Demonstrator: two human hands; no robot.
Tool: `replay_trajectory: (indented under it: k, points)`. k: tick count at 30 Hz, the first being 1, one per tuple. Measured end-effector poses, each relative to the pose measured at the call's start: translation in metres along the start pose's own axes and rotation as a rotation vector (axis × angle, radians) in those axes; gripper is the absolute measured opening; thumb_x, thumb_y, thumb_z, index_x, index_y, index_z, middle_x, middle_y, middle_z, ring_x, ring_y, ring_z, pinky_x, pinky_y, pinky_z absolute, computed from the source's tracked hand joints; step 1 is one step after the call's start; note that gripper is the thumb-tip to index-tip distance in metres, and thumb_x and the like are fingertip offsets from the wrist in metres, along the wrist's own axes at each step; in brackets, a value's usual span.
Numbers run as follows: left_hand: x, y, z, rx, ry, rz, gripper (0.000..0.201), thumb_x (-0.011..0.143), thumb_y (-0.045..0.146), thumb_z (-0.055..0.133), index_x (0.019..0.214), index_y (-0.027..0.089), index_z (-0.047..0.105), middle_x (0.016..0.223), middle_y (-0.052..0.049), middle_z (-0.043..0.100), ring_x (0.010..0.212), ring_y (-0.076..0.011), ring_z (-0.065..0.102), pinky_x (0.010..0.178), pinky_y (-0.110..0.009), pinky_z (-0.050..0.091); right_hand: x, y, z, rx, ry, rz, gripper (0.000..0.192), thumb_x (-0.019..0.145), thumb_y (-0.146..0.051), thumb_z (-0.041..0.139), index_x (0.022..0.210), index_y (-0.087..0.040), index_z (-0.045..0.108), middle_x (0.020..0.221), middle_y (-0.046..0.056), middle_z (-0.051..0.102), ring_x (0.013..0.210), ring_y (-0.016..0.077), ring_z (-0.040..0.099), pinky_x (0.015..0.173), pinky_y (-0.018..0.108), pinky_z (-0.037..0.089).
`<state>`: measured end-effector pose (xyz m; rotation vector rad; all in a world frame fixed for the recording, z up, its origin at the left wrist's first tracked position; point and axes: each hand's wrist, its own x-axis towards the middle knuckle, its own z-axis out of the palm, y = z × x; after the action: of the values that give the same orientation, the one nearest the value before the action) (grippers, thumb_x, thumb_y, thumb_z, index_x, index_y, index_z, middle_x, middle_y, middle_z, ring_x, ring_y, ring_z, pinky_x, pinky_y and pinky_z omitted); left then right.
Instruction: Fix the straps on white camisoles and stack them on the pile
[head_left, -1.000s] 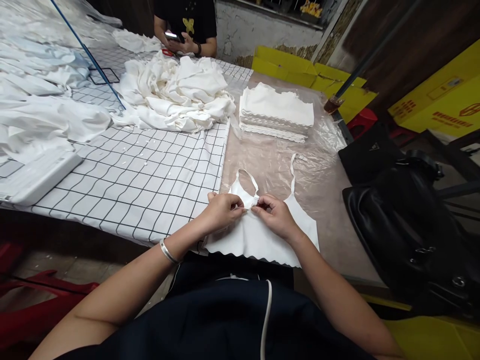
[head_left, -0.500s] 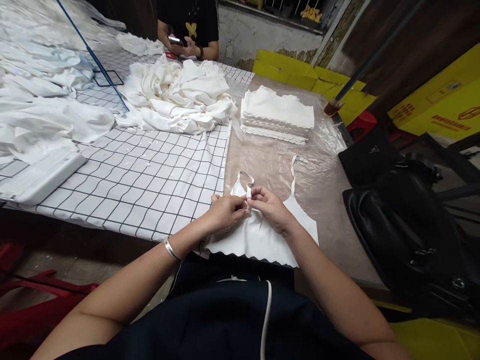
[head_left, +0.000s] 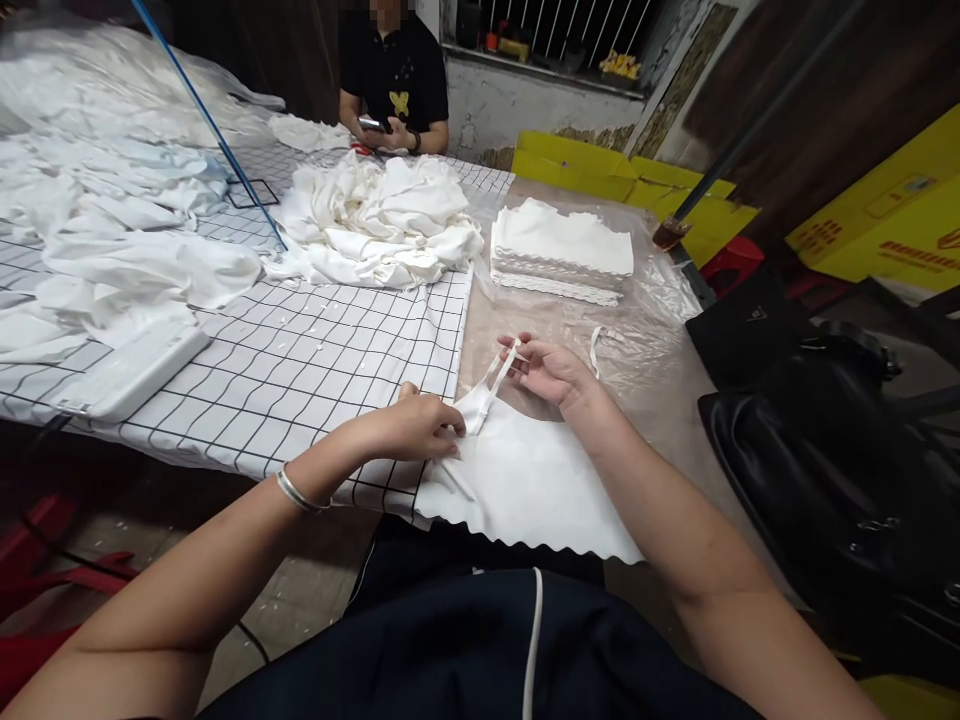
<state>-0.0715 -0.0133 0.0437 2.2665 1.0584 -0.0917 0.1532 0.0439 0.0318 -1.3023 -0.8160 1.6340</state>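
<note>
A white camisole (head_left: 540, 490) with a scalloped hem lies spread at the table's near edge, its hem toward my body. My right hand (head_left: 551, 370) pinches the loop of its left shoulder strap (head_left: 504, 368) and holds it raised off the table. Lower down, my left hand (head_left: 427, 425) has its fingers closed on the fabric at the base of that same strap. The other shoulder strap (head_left: 595, 350) lies loose on the table beyond my right wrist, partly hidden by it.
Behind the camisole stands a stack of folded white garments (head_left: 559, 245). A heap of white garments (head_left: 382, 220) lies on the checked cloth (head_left: 352, 345), near a white box-like object (head_left: 139, 375). A black bag (head_left: 795, 450) sits at right. Across the table, a person (head_left: 394, 90) holds a phone.
My hands have moved apart. The right one has drawn the strap loop up and away, while the left has shifted left and down to the strap's base. The view has tilted up slightly.
</note>
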Motion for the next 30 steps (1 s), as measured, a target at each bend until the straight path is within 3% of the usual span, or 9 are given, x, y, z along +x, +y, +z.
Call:
replay_trajectory:
  k: [3, 9, 12, 15, 18, 21, 24, 26, 30]
  points:
    - [-0.005, -0.001, -0.005, 0.009, -0.033, 0.015, 0.024, 0.077, 0.034, 0.064, 0.096, 0.022, 0.071, 0.088, -0.005, 0.068, 0.091, -0.0238, 0.057, 0.091, -0.038, 0.031, 0.008, -0.003, 0.006, 0.001, -0.029, -0.047, 0.029, 0.060, -0.008, 0.053, 0.082, -0.024, 0.044, 0.100, -0.001, 0.070, 0.075, 0.0140, 0.062, 0.072, 0.031, 0.052]
    - [-0.007, -0.006, -0.022, -0.082, -0.111, 0.031, 0.041, 0.080, 0.029, 0.060, 0.120, 0.021, 0.060, 0.094, -0.004, 0.066, 0.085, -0.0194, 0.058, 0.079, -0.030, 0.041, 0.024, -0.010, 0.014, -0.126, -0.065, -0.049, 0.034, 0.060, -0.007, 0.058, 0.087, -0.023, 0.046, 0.093, 0.000, 0.070, 0.064, 0.0114, 0.057, 0.056, 0.024, 0.043]
    - [-0.003, -0.004, -0.012, 0.025, 0.103, 0.009, 0.056, 0.074, 0.026, 0.067, 0.128, 0.019, 0.054, 0.117, -0.011, 0.062, 0.104, -0.0261, 0.056, 0.088, -0.037, 0.043, 0.033, -0.009, 0.019, -0.206, 0.001, -0.027, 0.038, 0.063, -0.008, 0.060, 0.093, -0.024, 0.043, 0.087, 0.000, 0.069, 0.055, 0.0097, 0.051, 0.050, 0.021, 0.036]
    - [-0.008, 0.003, 0.012, 0.149, 0.359, 0.103, 0.067, 0.077, 0.030, 0.069, 0.139, 0.020, 0.045, 0.144, -0.018, 0.044, 0.127, -0.0339, 0.043, 0.099, -0.048, 0.038, 0.034, -0.011, 0.017, -0.411, 0.084, -0.047, 0.038, 0.070, -0.015, 0.064, 0.100, -0.026, 0.043, 0.073, -0.002, 0.064, 0.053, 0.0124, 0.050, 0.051, 0.024, 0.036]
    - [-0.023, 0.003, 0.044, 0.241, 0.371, 0.254, 0.067, 0.087, 0.051, 0.060, 0.145, 0.025, 0.040, 0.157, -0.015, 0.030, 0.139, -0.0362, 0.031, 0.106, -0.053, 0.032, 0.011, -0.014, -0.003, -0.814, 0.235, -0.315, 0.032, 0.073, -0.025, 0.069, 0.099, -0.025, 0.050, 0.064, -0.003, 0.056, 0.059, 0.0166, 0.052, 0.058, 0.028, 0.038]
    - [-0.038, -0.009, 0.075, 0.375, 0.332, 0.266, 0.082, 0.087, 0.070, 0.044, 0.152, 0.021, 0.031, 0.157, -0.016, 0.030, 0.144, -0.0363, 0.026, 0.111, -0.055, 0.024, -0.038, -0.003, -0.040, -1.072, 0.326, -0.577, 0.021, 0.077, -0.034, 0.068, 0.092, -0.025, 0.057, 0.065, -0.002, 0.053, 0.064, 0.0176, 0.052, 0.063, 0.030, 0.037]
    - [-0.045, -0.023, 0.095, 0.480, 0.402, 0.219, 0.089, 0.087, 0.075, 0.033, 0.154, 0.018, 0.023, 0.156, -0.016, 0.033, 0.144, -0.0330, 0.029, 0.116, -0.053, 0.014, -0.089, 0.025, -0.081, -1.156, 0.209, -0.469, 0.021, 0.071, -0.039, 0.073, 0.082, -0.025, 0.062, 0.074, 0.000, 0.057, 0.071, 0.0191, 0.054, 0.065, 0.031, 0.041]
    - [-0.044, -0.028, 0.101, 0.519, 0.453, 0.215, 0.092, 0.086, 0.077, 0.030, 0.155, 0.017, 0.022, 0.155, -0.017, 0.034, 0.143, -0.0328, 0.030, 0.117, -0.052, 0.010, -0.110, 0.044, -0.102, -1.194, 0.216, -0.388, 0.018, 0.068, -0.037, 0.073, 0.076, -0.025, 0.063, 0.079, 0.002, 0.060, 0.079, 0.0213, 0.056, 0.072, 0.034, 0.043]
    - [-0.041, -0.030, 0.100, 0.575, 0.480, 0.257, 0.089, 0.086, 0.075, 0.031, 0.154, 0.017, 0.026, 0.155, -0.018, 0.033, 0.143, -0.0337, 0.031, 0.118, -0.053, 0.003, -0.114, 0.060, -0.123, -1.260, 0.251, -0.344, 0.014, 0.076, -0.034, 0.066, 0.068, -0.024, 0.059, 0.082, 0.002, 0.062, 0.088, 0.0236, 0.057, 0.086, 0.041, 0.040]
